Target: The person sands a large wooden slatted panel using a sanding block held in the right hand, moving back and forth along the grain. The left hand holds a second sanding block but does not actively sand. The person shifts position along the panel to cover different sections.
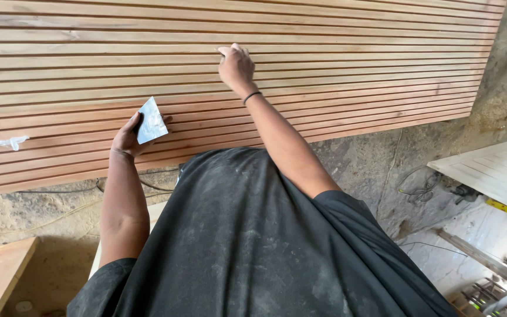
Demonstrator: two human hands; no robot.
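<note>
A dusty black shirt (253,246) fills the foreground. Beyond it stands a slatted wooden panel (353,70) of horizontal battens. The left hand (129,135) is clamped on a flat, pale scraper blade (151,121), held just in front of the lower slats. The right hand (236,66), wearing a black wristband (252,96), presses closed fingers against a higher slat. The 2 hands are apart.

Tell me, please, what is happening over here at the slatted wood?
A person in a dusty dark shirt works at a ribbed wooden panel. Their left hand holds a small flat pale piece against the slats. Their right hand, fingers pinched, presses on a groove higher up.
</note>
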